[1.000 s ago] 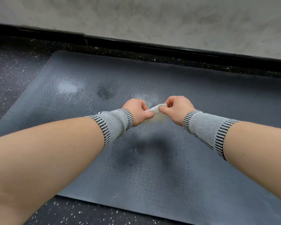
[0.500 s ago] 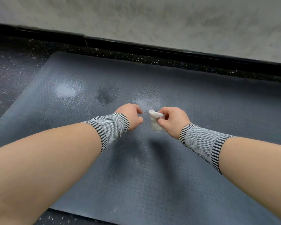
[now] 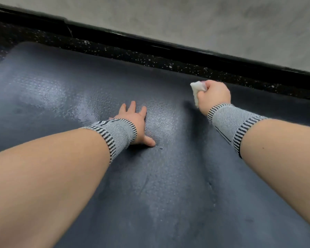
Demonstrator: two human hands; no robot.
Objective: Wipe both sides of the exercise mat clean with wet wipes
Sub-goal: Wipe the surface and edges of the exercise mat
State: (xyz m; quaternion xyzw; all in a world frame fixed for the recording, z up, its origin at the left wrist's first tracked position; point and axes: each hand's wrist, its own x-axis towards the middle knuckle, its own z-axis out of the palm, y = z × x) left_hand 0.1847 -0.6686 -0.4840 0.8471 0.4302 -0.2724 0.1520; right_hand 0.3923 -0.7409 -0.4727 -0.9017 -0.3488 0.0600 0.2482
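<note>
A dark grey textured exercise mat (image 3: pixel 168 185) lies flat on the floor and fills most of the view, with wet shiny patches near its middle and left. My left hand (image 3: pixel 135 122) rests palm down on the mat, fingers spread. My right hand (image 3: pixel 213 95) is closed around a crumpled white wet wipe (image 3: pixel 196 90), held close to the mat near its far edge. Both wrists wear grey striped bands.
Black speckled rubber floor (image 3: pixel 132 52) borders the mat's far edge. Behind it runs a black baseboard (image 3: pixel 186 51) under a grey concrete wall (image 3: pixel 204 20). A crease (image 3: pixel 210 185) runs through the mat near my right forearm.
The left hand let go of the wipe and came down flat on the mat. The right hand carried the wipe away to the far right, and the view moved closer to the mat.
</note>
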